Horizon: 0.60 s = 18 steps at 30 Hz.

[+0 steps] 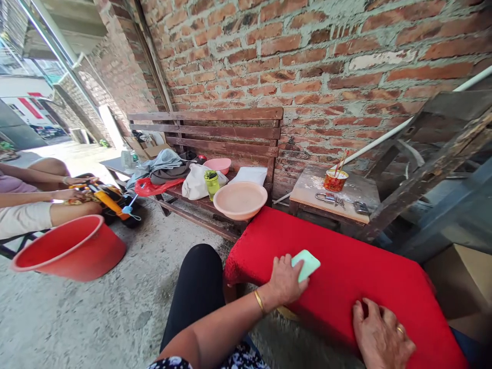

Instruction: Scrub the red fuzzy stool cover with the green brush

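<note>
My left hand (285,285), with a gold bracelet at its wrist, is closed on a flat mint-green rounded rectangular object (308,263) just over the red cloth (326,251). What kind of object it is I cannot make out. The cloth covers a bench-like surface in front of me and hangs down its near side. Nearer the cloth's right end, my right hand (382,335) rests palm down with fingers apart, a ring on one of them. Nothing shows in its grasp.
Past the cloth's left end, a pale pink basin (240,199), green bottle (211,184) and white bag (198,180) sit on a wooden bench (230,132). A small table (307,192) holds a noodle cup (335,180) and padlocks (325,197). A red tub (88,256) stands left, beside a seated person (34,200).
</note>
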### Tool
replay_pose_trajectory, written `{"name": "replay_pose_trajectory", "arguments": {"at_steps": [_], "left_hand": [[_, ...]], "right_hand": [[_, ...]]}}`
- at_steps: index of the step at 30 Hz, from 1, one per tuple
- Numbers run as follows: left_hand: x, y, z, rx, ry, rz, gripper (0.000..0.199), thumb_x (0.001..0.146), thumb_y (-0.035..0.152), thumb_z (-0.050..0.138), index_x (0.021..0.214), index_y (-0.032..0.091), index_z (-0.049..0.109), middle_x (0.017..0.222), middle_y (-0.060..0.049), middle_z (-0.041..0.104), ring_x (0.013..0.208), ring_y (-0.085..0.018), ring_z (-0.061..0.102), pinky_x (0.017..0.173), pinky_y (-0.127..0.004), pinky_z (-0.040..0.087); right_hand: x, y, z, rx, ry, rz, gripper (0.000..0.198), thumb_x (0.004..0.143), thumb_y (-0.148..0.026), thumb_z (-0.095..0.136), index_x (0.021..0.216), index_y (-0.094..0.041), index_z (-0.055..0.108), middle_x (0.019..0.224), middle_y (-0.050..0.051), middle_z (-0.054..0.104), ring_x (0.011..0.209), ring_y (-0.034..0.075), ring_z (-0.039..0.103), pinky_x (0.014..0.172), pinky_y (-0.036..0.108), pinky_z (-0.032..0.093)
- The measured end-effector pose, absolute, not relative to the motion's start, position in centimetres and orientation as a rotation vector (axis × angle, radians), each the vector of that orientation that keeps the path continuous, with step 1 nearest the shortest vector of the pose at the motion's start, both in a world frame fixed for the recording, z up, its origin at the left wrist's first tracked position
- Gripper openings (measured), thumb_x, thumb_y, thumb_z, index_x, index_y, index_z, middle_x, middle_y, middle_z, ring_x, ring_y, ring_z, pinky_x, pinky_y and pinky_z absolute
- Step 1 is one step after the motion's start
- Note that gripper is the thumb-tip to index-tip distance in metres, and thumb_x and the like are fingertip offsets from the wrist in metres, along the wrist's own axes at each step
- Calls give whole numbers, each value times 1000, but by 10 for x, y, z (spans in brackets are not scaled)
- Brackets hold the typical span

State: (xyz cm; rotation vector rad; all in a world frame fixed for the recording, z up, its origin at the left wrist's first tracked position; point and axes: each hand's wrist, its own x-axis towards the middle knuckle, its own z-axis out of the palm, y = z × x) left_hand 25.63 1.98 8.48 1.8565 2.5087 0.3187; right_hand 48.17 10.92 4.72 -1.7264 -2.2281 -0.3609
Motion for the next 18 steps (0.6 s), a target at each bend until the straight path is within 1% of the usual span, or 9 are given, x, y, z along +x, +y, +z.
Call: {"name": "replay_pose_trajectory", "arguments": {"at_steps": [4, 7, 9, 11, 15, 18], "left_hand": [[183, 25, 104, 1388, 2862, 199, 51, 94, 50, 48, 137, 24, 54, 115, -14, 57, 104, -29, 56, 90, -43, 42], [166, 29, 103, 1235, 2944, 153, 48, 94, 46, 49, 136, 22, 55, 117, -14, 57, 105, -29, 57, 90, -43, 41], [184, 32, 94, 1290, 2910, 166, 49, 93, 46, 50, 136, 22, 55, 118, -15, 56, 106, -30, 55, 92, -45, 40], [220, 34, 82, 1489, 2787, 207, 53, 92, 50, 51, 137, 22, 53, 118, -15, 56, 106, -30, 54, 95, -47, 39], [288, 36, 66, 2003, 2363, 327, 63, 89, 63, 46, 141, 27, 49, 122, -14, 55, 109, -30, 50, 100, -52, 37], [285, 37, 73, 1995, 2362, 356, 61, 90, 63, 44, 140, 29, 50, 120, -13, 56, 107, -30, 51, 97, -51, 39]], "right_hand": [[480, 107, 50, -1739, -2217, -362, 40, 98, -42, 41, 111, -18, 70, 94, 13, 63, 76, 27, 57, 60, 35, 34], [479, 107, 50, -1729, -2209, -366, 40, 98, -42, 40, 111, -18, 70, 95, 13, 64, 76, 27, 57, 60, 35, 34], [480, 107, 49, -1723, -2207, -389, 41, 99, -42, 39, 110, -18, 70, 93, 13, 64, 75, 27, 56, 60, 35, 33], [480, 108, 48, -1722, -2212, -399, 41, 99, -42, 38, 110, -19, 70, 91, 13, 64, 74, 27, 56, 59, 35, 33], [482, 110, 47, -1740, -2229, -369, 41, 99, -43, 39, 111, -19, 70, 93, 13, 64, 76, 28, 58, 60, 36, 34], [482, 110, 47, -1745, -2253, -363, 41, 100, -43, 38, 111, -19, 70, 95, 12, 63, 77, 28, 58, 60, 35, 32]]}}
